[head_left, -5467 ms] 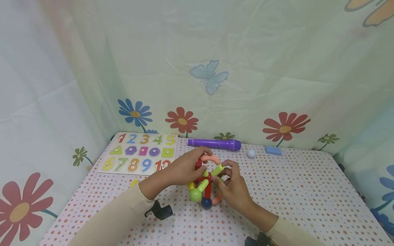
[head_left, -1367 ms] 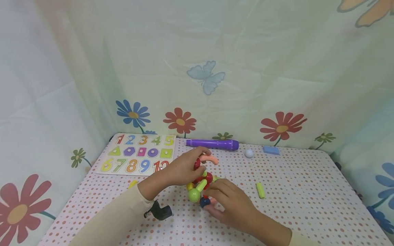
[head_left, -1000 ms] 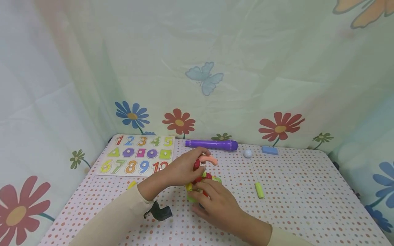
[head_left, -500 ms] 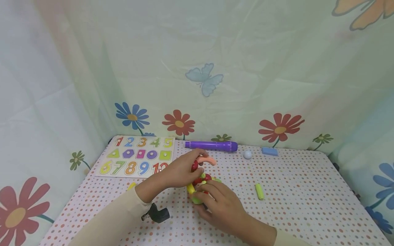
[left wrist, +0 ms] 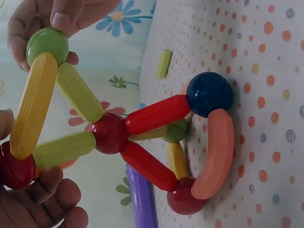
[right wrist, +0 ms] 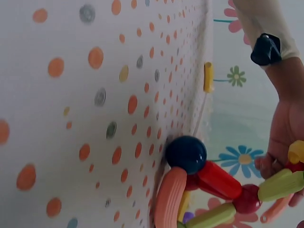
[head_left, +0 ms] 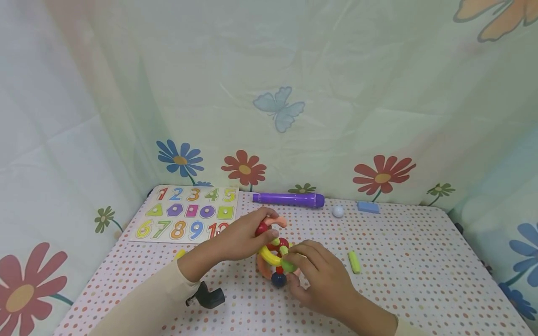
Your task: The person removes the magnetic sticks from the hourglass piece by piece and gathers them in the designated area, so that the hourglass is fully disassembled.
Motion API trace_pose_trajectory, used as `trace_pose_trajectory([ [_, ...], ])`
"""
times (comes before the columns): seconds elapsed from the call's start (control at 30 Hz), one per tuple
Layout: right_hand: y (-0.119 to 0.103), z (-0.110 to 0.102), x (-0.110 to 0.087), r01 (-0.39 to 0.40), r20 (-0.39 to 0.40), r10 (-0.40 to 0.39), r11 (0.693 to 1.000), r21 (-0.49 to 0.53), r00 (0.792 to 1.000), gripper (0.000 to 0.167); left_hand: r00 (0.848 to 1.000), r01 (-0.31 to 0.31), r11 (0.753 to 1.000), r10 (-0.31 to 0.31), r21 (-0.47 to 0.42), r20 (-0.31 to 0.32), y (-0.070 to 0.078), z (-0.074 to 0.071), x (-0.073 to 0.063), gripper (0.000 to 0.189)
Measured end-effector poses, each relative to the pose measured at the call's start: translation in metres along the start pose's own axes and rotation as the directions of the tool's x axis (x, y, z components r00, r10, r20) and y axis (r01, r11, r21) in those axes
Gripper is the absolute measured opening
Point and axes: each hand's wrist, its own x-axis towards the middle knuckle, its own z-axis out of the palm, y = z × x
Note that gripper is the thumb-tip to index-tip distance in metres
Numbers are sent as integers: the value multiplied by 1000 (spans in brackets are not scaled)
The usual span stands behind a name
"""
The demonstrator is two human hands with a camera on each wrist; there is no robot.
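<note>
Both hands hold a build of magnetic balls and sticks over the table. My left hand (head_left: pixel 239 238) grips a red ball (left wrist: pixel 16 164) at its upper left corner. At the right, my right hand (head_left: pixel 321 275) pinches a green ball (left wrist: pixel 47 42) between thumb and fingers. A curved yellow stick (left wrist: pixel 34 107) spans these two balls. Yellow-green sticks run from both to a central red ball (left wrist: pixel 110 133). Red sticks lead down to a dark blue ball (head_left: pixel 279 279) and another red ball (left wrist: pixel 187 195), joined by a curved pink stick (left wrist: pixel 216 156) close to the tabletop.
A loose yellow-green stick (head_left: pixel 354 262) lies to the right. Behind are a purple tube-shaped toy (head_left: pixel 290 199), a white ball (head_left: pixel 338 212) and a blue block (head_left: pixel 368 207). A number-and-shape puzzle board (head_left: pixel 201 202) lies back left; a yellow stick (right wrist: pixel 208 77) lies near the left forearm.
The right hand let go of a yellow-green stick, now lying at right, and took hold of the green ball. Over the last half second the build turned, bringing that ball rightward and exposing the blue ball.
</note>
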Motion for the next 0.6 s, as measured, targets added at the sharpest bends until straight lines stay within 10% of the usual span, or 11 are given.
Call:
trace_pose_trajectory([
  [0.6, 29, -18, -10, -194, 47, 196, 981, -27, 980, 38, 1000, -8, 1000, 8, -15, 24, -5, -5, -20, 37],
])
